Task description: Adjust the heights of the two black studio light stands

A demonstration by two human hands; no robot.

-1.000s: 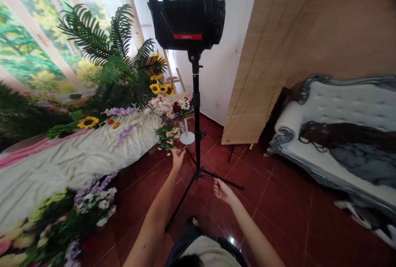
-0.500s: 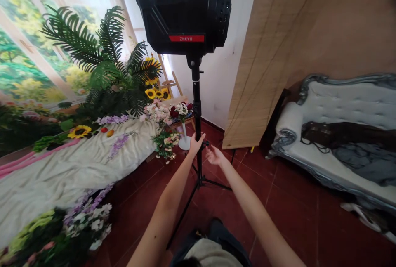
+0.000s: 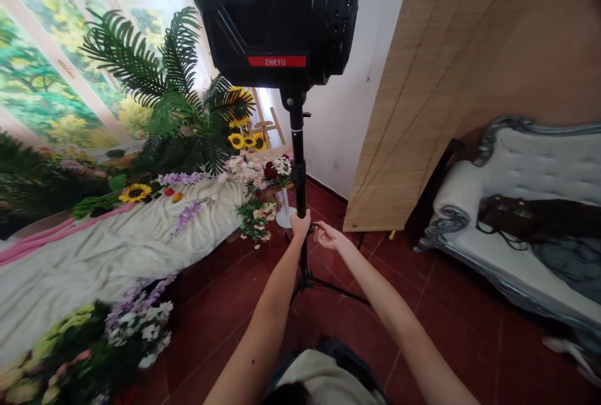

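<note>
A black studio light [image 3: 267, 26] with a red label sits on top of a black light stand [image 3: 299, 189] in front of me. My left hand [image 3: 299, 225] is wrapped round the stand's pole, low on the column. Just right of it, my right hand [image 3: 327, 236] has its fingers closed on the stand's small black locking knob [image 3: 313, 228]. The fingertips partly hide the knob. Below my hands the stand's legs spread over the floor, and my arms cover part of them.
On the left, a cream cloth [image 3: 201, 236] bears artificial flowers, a sunflower [image 3: 134, 193] and fruit. A palm plant [image 3: 173, 92] stands behind it. A bamboo blind [image 3: 399, 111] hangs right of the stand. A white sofa [image 3: 530, 161] holds a dark bag and cloth.
My right hand has moved from beside the knob to closing its fingers on it. My left hand stays round the pole. The light appears larger and slightly higher in view.
</note>
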